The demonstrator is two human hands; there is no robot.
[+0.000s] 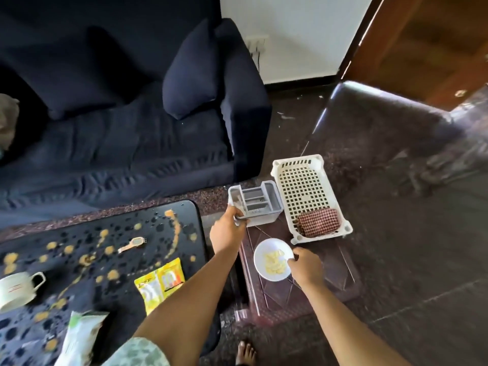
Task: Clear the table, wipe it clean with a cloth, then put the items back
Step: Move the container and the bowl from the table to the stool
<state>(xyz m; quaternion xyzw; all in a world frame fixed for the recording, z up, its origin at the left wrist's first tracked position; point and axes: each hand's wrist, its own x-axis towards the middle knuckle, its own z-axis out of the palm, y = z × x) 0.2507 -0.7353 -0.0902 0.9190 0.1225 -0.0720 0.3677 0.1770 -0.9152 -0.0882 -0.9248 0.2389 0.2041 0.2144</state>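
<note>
My left hand (pixel 228 228) grips the near edge of a grey compartment organizer (pixel 254 204) over a brown plastic stool (pixel 335 276). My right hand (pixel 306 265) holds the rim of a white bowl (pixel 264 250) with pale yellow chips in it, low over the same stool. A white perforated basket (pixel 307 191) stands beside the organizer with a folded red checked cloth (pixel 319 221) in its near end. On the black spotted table (pixel 111 286) lie a wristwatch (pixel 132 244), a yellow snack packet (pixel 161 282), a white cup (pixel 17 290) and a green-white packet (pixel 79 339).
A dark blue sofa (pixel 118 114) with cushions stands behind the table. A dark brown armchair (pixel 383 122) is at the right, and a wooden door (pixel 435 43) behind it. My bare foot (pixel 245 352) is on the dark speckled floor. Yellow stains dot the tabletop.
</note>
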